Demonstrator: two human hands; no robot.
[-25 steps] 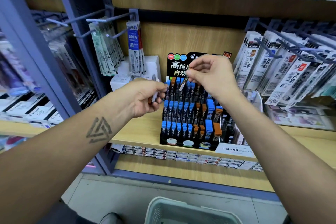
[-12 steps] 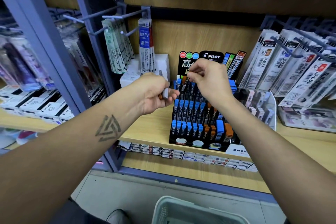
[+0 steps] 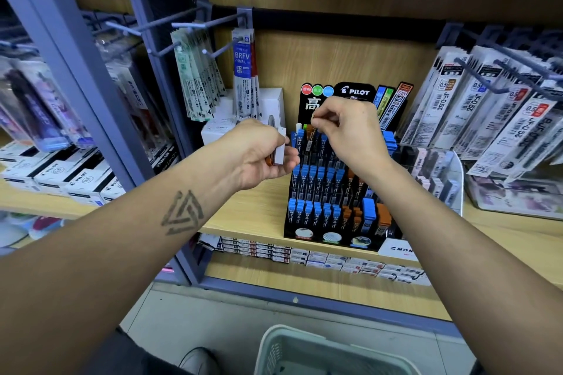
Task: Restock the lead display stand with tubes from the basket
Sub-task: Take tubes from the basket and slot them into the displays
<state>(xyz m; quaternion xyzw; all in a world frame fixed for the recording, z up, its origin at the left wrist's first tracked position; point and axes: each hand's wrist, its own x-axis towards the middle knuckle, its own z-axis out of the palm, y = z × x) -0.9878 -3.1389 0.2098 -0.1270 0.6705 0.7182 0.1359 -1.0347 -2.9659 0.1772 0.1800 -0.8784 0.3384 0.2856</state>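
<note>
Right hand [image 3: 350, 134] pinches a lead tube [image 3: 309, 140] over the display stand's [image 3: 335, 192] back row | left hand [image 3: 262, 155] grips spare tubes [image 3: 278, 146] just beside it | basket [image 3: 320, 350] on floor below.

The display stand [image 3: 307, 230] is black, and the tubes [image 3: 316, 213] in it are dark with blue caps; some have orange caps [image 3: 347, 211]. Its sign [image 3: 355, 91] is black with white letters and red, green and blue circles. The shelf [image 3: 253, 216] is light wood colour and the post [image 3: 88, 94] is grey-blue. The basket [image 3: 274, 350] is pale green. The left forearm carries a dark triangle tattoo [image 3: 182, 211].
</note>
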